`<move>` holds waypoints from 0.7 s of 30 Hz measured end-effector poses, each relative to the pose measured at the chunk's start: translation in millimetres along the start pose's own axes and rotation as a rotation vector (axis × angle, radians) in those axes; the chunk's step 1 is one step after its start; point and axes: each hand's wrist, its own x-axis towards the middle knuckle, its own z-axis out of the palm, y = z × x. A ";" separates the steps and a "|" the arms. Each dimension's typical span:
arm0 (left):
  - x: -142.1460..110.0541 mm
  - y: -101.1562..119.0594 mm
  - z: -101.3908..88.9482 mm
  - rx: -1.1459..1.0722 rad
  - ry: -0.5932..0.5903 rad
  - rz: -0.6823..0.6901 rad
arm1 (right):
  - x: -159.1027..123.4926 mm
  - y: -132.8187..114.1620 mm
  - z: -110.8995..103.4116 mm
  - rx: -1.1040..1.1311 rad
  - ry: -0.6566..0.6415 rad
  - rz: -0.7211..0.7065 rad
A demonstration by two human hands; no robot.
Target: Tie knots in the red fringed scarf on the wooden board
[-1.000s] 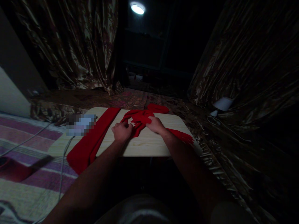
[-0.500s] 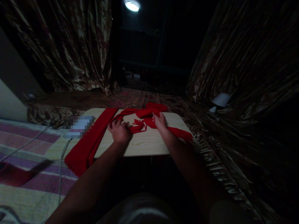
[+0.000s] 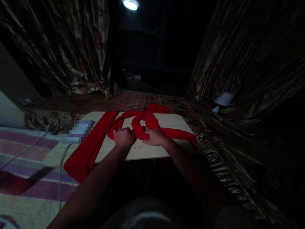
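Note:
A red scarf [image 3: 95, 140] with fringed ends winds over a pale wooden table [image 3: 133, 154]. One wide length runs down the table's left side and hangs past the near edge; a fringed end reaches the right edge. In the middle the fabric curves into loops. My left hand [image 3: 124, 137] is closed on the scarf beside the left loop, its fingertips partly hidden. Close to its right, my right hand [image 3: 154, 137] pinches the lower part of the small middle loop.
A blurred-out flat object [image 3: 78, 131] with a cable lies at the table's left. Beyond the far edge sits a red bundle [image 3: 158, 108]. A white lamp [image 3: 224, 99] stands at right, a striped cover [image 3: 45, 175] lies at left, and patterned curtains [image 3: 78, 47] hang behind.
My right hand has come down toward me, drawing the scarf into a rounder loop. The loose fringe near the middle is no longer visible. My left hand's fingers have drawn in.

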 end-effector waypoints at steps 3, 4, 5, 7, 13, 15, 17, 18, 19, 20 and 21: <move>-1.0 1.4 -2.6 -0.167 0.065 0.151 | -0.7 6.9 -0.2 0.146 0.033 -0.032; -1.6 2.5 -3.3 -0.236 0.070 0.247 | 0.1 11.1 -1.4 0.188 0.110 -0.016; -2.3 3.7 -3.9 -0.298 0.065 0.357 | 1.0 16.4 -3.6 0.205 0.207 0.017; -4.1 6.0 -4.7 -0.374 0.031 0.554 | 2.0 30.0 -11.3 0.154 0.380 0.136; -6.3 7.9 -0.9 -0.399 -0.097 0.660 | -15.8 71.1 -46.2 -0.156 0.047 0.433; -5.7 7.2 1.8 -0.395 -0.114 0.644 | -26.0 77.4 -56.0 -0.155 -0.143 0.488; -5.1 6.6 4.4 -0.388 -0.124 0.632 | -34.3 80.5 -63.7 -0.121 -0.289 0.540; -4.9 6.4 5.3 -0.386 -0.127 0.628 | -37.0 81.4 -66.5 -0.113 -0.340 0.558; -4.8 6.2 6.0 -0.383 -0.129 0.628 | -38.8 82.2 -68.5 -0.121 -0.372 0.567; -4.8 6.1 6.4 -0.379 -0.127 0.628 | -39.6 83.0 -69.6 -0.154 -0.382 0.577; -4.8 6.0 6.6 -0.372 -0.124 0.629 | -39.7 83.9 -69.8 -0.206 -0.369 0.585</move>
